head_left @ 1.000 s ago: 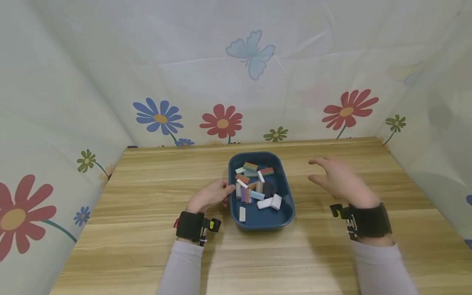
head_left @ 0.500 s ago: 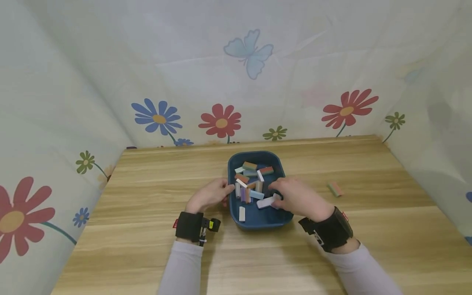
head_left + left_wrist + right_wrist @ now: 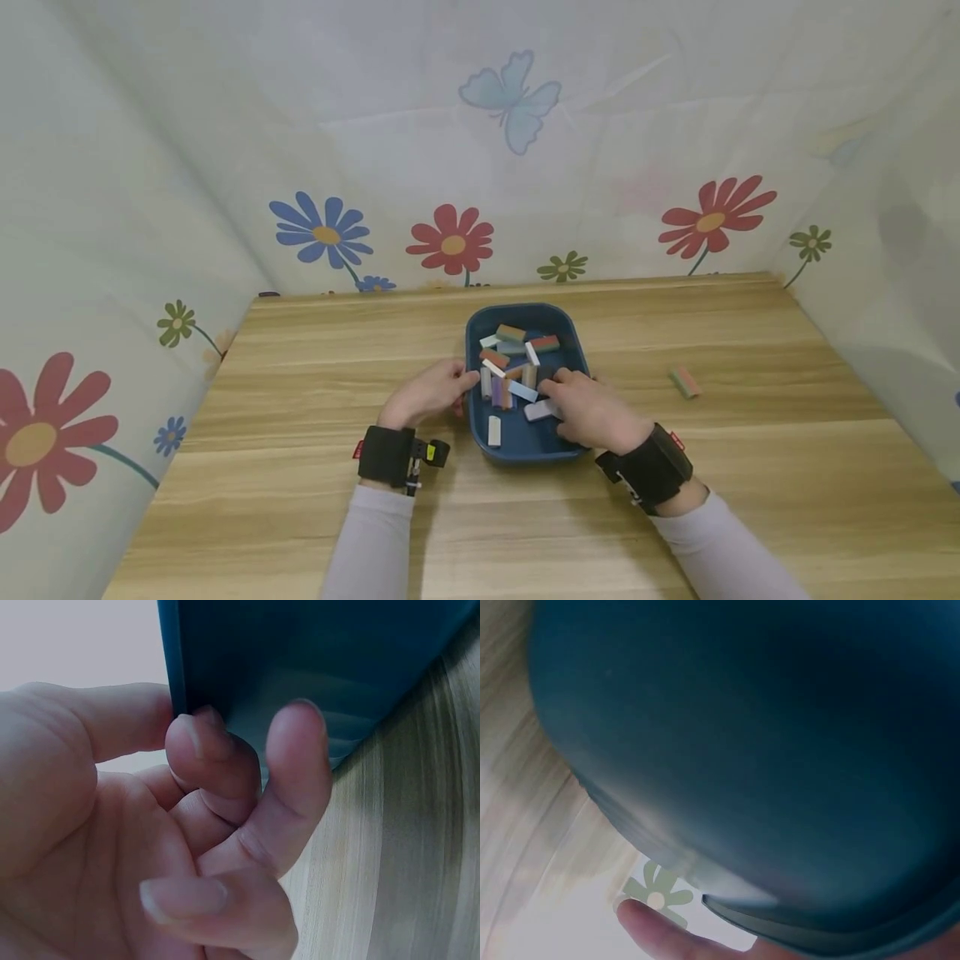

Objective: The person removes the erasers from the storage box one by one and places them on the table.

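Observation:
A dark blue plastic bin (image 3: 517, 446) stands on the table, holding several small two-tone and white blocks. At its left wall, my left hand (image 3: 431, 390) pinches the rim; the left wrist view shows the thumb (image 3: 127, 720) on one side and a curled finger (image 3: 217, 757) on the other. My right hand (image 3: 596, 410) reaches over the right rim into the bin, fingertips down beside a white block (image 3: 538, 410) and a dark block (image 3: 546, 377). Whatever lies under that palm is hidden. Outside, a pink and green block (image 3: 686, 381) lies on the table to the right.
The wood-grain table (image 3: 300, 350) extends around the bin. White curtains (image 3: 375, 150) printed with flowers and a butterfly close off the back and both sides.
My right hand has come left from above the table into the bin, covering a white block there. The pink and green block now shows on the table. My left hand stays at the rim.

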{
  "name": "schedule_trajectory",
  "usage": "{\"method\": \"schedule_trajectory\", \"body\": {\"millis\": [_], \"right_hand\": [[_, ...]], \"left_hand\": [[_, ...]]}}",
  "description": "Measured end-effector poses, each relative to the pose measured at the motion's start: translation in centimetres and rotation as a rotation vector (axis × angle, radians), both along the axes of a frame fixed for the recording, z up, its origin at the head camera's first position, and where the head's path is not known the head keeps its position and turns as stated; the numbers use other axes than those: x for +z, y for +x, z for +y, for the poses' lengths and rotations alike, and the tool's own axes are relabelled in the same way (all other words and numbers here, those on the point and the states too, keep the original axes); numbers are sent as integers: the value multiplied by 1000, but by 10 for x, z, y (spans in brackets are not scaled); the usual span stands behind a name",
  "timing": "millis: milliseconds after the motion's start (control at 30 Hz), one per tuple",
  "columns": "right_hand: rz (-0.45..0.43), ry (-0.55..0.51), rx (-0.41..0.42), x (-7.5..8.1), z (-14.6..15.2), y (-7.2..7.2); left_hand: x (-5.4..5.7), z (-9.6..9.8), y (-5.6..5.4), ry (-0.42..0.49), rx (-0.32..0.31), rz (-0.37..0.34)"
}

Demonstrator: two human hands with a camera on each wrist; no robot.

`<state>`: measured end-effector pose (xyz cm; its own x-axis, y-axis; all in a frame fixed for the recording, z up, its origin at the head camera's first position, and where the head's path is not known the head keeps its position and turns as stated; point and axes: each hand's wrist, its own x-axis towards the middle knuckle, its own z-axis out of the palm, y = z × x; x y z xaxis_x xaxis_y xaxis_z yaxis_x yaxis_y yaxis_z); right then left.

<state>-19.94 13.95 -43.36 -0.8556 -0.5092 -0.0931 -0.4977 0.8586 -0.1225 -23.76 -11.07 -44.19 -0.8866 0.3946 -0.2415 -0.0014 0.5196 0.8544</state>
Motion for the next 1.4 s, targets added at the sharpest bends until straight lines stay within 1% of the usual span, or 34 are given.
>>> {"method": "schedule_trajectory", "body": {"millis": [333, 400, 500, 633, 733, 867, 967, 1033, 1167, 1267, 1367, 1400], "right_hand": [[5, -75, 23, 1, 2, -2], [11, -108, 30, 1, 2, -2], [2, -209, 28, 6, 4, -3], [-48, -360, -38, 21, 11, 0], [-55, -423, -115, 36, 23, 1], [9, -428, -212, 54, 47, 0], [48, -413, -279, 61, 70, -5], [49, -414, -315, 61, 89, -10], [36, -405, -373, 51, 132, -20], [-1, -403, -396, 39, 163, -25], [-50, -368, -423, 30, 186, -26], [-74, -351, -445, 27, 192, -25]], "left_hand": [[1, -1, -2, -13, -13, 13], [1, -1, -2, -18, -10, 17], [2, -1, -2, -18, -11, 10], [1, 0, -2, -12, -16, 4], [0, 0, -2, -11, -16, 6], [1, -1, -1, -13, -14, 14], [2, -1, -1, -21, -7, 18], [3, -1, -1, -27, -5, 18], [4, -1, -1, -34, -4, 15], [3, -1, -1, -34, 1, 17], [1, -1, -2, -35, 4, 21], [1, -1, -2, -39, 3, 24]]}}
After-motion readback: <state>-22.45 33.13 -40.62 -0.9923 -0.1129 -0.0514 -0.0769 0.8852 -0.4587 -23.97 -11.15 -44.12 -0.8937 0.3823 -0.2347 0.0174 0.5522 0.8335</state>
